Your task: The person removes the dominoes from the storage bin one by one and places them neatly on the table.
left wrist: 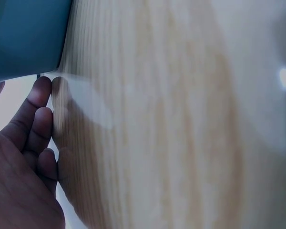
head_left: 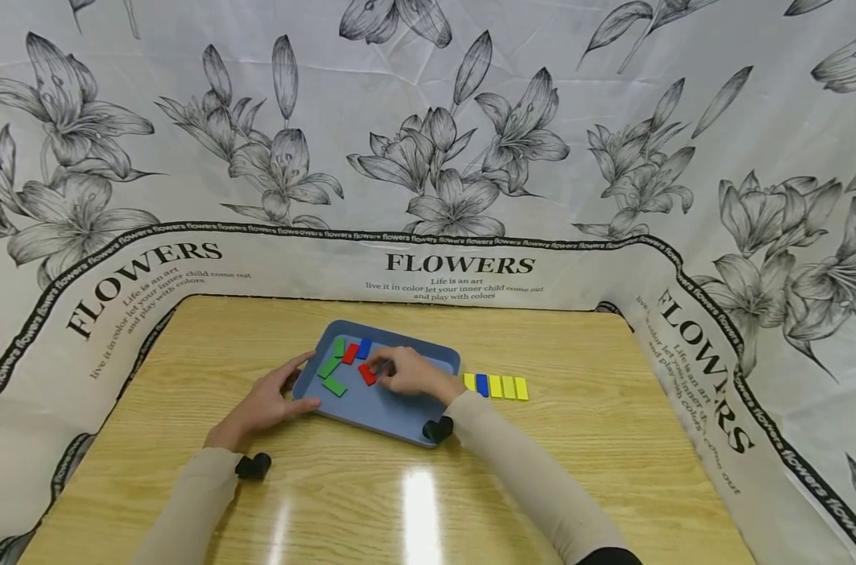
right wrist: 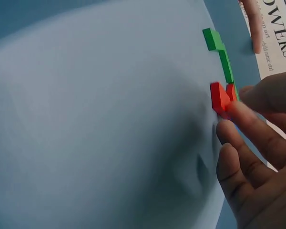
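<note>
A blue-grey tray (head_left: 392,420) lies at an angle on the wooden table. My left hand (head_left: 268,400) holds its left end, thumb along the front corner and fingers at the left side; in the left wrist view those fingers (left wrist: 40,129) sit low beside the tray corner (left wrist: 28,38). Over the tray, my right hand (head_left: 406,372) pinches a red tile (head_left: 366,375) near its end with thumb and index finger; the contact is partly hidden. The right wrist view shows that red tile (right wrist: 219,98) at the index fingertip, with the other fingers loosely bent.
Inside the tray lie several green tiles (head_left: 335,387), another red tile (head_left: 351,354) and a blue tile (head_left: 364,348). Right of the tray, yellow tiles (head_left: 508,388) and one blue tile (head_left: 482,384) form a row on the table (head_left: 576,463). A flower-printed cloth (head_left: 463,271) surrounds the back and sides.
</note>
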### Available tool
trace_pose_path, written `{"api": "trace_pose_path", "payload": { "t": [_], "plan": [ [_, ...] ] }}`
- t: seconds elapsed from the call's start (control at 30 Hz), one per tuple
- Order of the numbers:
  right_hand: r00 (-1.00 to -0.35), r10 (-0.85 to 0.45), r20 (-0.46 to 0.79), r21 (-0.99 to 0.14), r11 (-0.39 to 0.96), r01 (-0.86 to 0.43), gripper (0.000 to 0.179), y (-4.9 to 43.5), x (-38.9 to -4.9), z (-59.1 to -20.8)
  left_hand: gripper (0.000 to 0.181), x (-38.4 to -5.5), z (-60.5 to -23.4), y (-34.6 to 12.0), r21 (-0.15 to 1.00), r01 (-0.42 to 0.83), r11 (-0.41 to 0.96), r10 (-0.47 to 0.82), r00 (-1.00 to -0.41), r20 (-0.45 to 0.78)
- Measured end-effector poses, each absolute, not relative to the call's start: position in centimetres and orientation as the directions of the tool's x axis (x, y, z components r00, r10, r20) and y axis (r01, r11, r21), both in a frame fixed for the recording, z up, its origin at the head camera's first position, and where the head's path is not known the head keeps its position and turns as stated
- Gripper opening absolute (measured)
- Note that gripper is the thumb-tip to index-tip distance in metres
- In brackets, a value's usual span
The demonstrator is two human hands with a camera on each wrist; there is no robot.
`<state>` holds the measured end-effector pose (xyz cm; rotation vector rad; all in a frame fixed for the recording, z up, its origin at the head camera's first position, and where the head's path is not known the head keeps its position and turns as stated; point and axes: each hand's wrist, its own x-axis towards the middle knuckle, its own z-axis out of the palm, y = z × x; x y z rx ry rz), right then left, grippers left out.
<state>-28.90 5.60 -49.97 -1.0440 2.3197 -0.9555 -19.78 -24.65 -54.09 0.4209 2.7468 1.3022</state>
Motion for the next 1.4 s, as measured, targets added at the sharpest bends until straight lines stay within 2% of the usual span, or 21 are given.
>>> {"api": "trace_pose_path", "payload": {
  "t": [0.4, 0.77, 1.4],
  "plan": [
    [-0.677, -0.733, -0.067, -0.615, 0.564, -0.55, 0.045, 5.0, -29.3, -50.4, 0.091, -19.9, -54.5, -24.6, 0.763, 0.199, 0.615, 0.268, -0.963, 0.035],
    [-0.681, -0.725, -0.102, -0.609, 0.587, -0.534, 0.051, 4.6, -29.8, -50.9, 0.091, -20.1, -54.7, -24.6, 0.758, 0.208, 0.618, 0.271, -0.962, 0.043],
    [-0.675, -0.733, -0.084, -0.613, 0.572, -0.545, 0.043, 4.4, -30.0, -51.4, 0.092, -20.2, -55.0, -24.9, 0.753, 0.188, 0.631, 0.253, -0.967, 0.029]
  ]
}}
